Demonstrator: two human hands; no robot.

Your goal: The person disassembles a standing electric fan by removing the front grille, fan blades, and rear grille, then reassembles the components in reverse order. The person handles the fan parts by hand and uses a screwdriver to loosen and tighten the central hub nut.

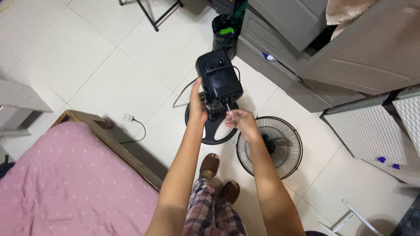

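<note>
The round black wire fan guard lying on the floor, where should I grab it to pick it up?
Grip the round black wire fan guard by its outer rim, coming down from above on the right side, which faces open white tiled floor. It lies flat, so fingers can hook between the thin wires there. The left side sits close to the black round fan base.

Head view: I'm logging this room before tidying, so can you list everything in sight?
fan motor head: 1, black, on its stand, centre
round fan base: 1, black, on floor
fan grille: 1, black, lying flat on floor, right of base
power strip: 1, white, on floor by bed
bed: 1, pink cover, lower left
bin bag: 1, black, top centre
cabinets: grey, upper right
left hand: on the motor head's side
right hand: holding a thin tool at the motor shaft
</note>
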